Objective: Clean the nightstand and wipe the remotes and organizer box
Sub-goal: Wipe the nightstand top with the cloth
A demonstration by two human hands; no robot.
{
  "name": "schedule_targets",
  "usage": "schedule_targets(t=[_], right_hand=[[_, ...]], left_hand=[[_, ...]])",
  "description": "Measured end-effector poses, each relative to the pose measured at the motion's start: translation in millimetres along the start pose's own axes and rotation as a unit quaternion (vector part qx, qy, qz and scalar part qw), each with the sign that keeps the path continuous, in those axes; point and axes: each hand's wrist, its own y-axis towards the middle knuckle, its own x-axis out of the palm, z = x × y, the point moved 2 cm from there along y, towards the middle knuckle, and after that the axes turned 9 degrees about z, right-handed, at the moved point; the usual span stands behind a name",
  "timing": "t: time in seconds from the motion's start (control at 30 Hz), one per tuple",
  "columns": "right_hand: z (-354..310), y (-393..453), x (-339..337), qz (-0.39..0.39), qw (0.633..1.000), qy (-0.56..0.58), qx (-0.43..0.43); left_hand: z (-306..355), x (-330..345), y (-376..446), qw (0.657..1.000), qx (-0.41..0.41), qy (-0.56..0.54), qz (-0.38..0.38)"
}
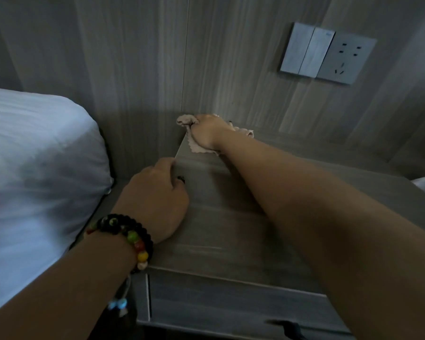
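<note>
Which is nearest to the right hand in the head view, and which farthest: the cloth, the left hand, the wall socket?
From the right hand:
1. cloth, under it, at the nightstand's back corner.
2. left hand, nearer the camera, on the left edge.
3. wall socket, up on the right wall.

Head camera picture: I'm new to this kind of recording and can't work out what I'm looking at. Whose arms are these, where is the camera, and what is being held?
There is no machine here. A person wears one wide-angle camera on the head, looking forward and down, so the two bare arms belong to the wearer. The right hand reaches to the far back corner of a grey wood-grain nightstand and presses a crumpled beige cloth against the top, next to the wall. Whether its fingers curl round the cloth is hard to tell. The left hand, with a beaded bracelet on its wrist, rests at the nightstand's left edge and holds nothing. A white pillow lies on the left. Light switches and a socket sit on the wall. No remotes or organizer box show in this picture.
</note>
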Motion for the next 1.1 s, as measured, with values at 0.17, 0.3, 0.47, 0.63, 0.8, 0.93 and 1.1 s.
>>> schedule_targets(t=[0.17, 0.3, 0.47, 0.63, 0.8, 0.93, 1.1], right_hand=[[38.1, 0.2, -11.7, -0.014, 0.999, 0.029, 0.0], [104.4, -18.3, -31.7, 0.004, 0.999, 0.014, 0.042], [189.8, -55.3, -57.3, 0.039, 0.977, -0.038, 0.205], [171.9, -60.4, -56.8, 0.021, 0.957, -0.103, 0.269], [78.8, -80.6, -30.1, 0.019, 0.989, -0.107, 0.102], [34.2, -161.1, -37.5, 0.027, 0.996, -0.023, -0.076], [83.0, -206.4, -71.0, 0.055, 0.991, 0.059, -0.108]], left_hand=[[-2.4, 1.8, 2.3, 0.999, -0.037, -0.008, -0.009], [-3.9, 1.7, 2.9, 0.999, -0.04, -0.009, -0.023], [-2.6, 2.0, 3.2, 0.998, -0.047, -0.015, -0.036], [4.5, 0.9, 1.7, 0.997, -0.047, 0.029, -0.044], [5.5, -1.7, 0.6, 0.995, -0.069, 0.026, -0.066], [5.5, -5.1, -1.0, 0.993, -0.092, 0.012, -0.071], [16.1, -11.3, -15.6, 0.991, 0.028, 0.134, 0.001]])
